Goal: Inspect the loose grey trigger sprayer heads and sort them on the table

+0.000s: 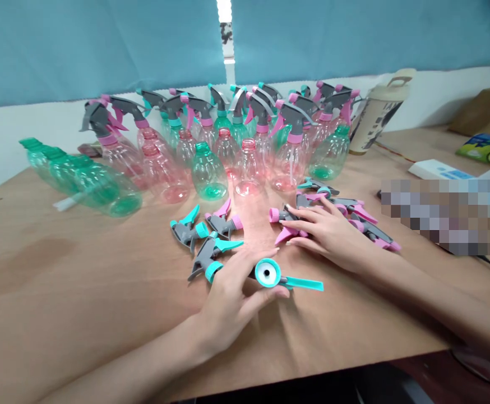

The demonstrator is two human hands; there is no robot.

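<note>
My left hand (232,294) is closed round a spray trigger head with a teal collar (267,272); the collar's open underside faces up at me and its teal lever points right. My right hand (333,233) lies with fingers stretched over a pile of pink-and-grey trigger heads, its fingertips at a pink-collared trigger head (289,216). Left of the pile, by my left hand, lie a teal trigger head (206,259), another teal one (188,229) and a pink one (223,223). More pink-and-grey trigger heads (373,233) show beyond my right hand.
Clear pink and green bottles stand behind, such as a green bottle (209,174) without a head and a pink bottle (293,163) with one. Several green bottles (97,182) lie at the left. A tumbler (375,118) and a white power strip (442,171) are at the right.
</note>
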